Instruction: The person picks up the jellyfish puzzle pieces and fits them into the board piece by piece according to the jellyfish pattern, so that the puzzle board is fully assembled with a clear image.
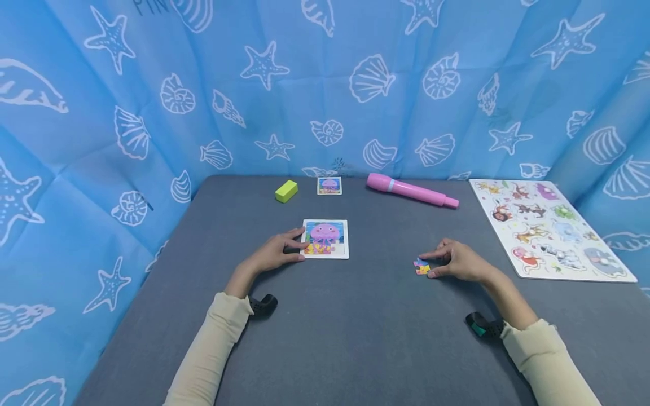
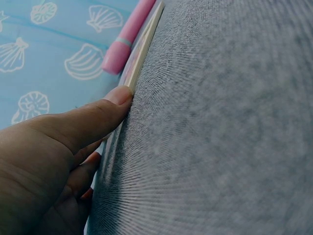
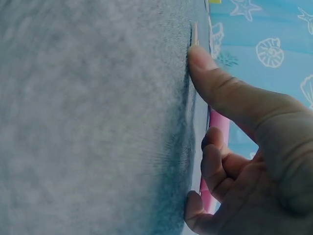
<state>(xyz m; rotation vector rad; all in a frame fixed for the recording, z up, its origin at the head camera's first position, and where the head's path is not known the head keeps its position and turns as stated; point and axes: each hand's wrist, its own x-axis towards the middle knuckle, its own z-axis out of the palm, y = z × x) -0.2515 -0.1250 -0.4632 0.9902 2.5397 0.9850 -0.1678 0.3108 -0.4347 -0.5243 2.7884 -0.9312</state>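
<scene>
A white-framed jigsaw puzzle (image 1: 325,232) with a pink jellyfish lies flat on the grey table (image 1: 355,316). Along its left edge rests my left hand (image 1: 276,252), thumb at the near corner and fingers spread on the frame's side. The left wrist view shows that thumb (image 2: 110,105) against the board's edge. Off to the right, my right hand (image 1: 459,261) pinches a small colourful jigsaw piece (image 1: 422,267) between thumb and forefinger, low at the tabletop. Only a thin edge of the piece (image 3: 196,34) shows beyond the thumb in the right wrist view.
Behind the puzzle are a yellow-green block (image 1: 286,191) and a small jellyfish picture card (image 1: 329,186). A pink thick pen-shaped object (image 1: 411,190) lies at the back. A white animal board (image 1: 545,225) is at the right. A blue shell-patterned curtain (image 1: 304,101) hangs behind the table.
</scene>
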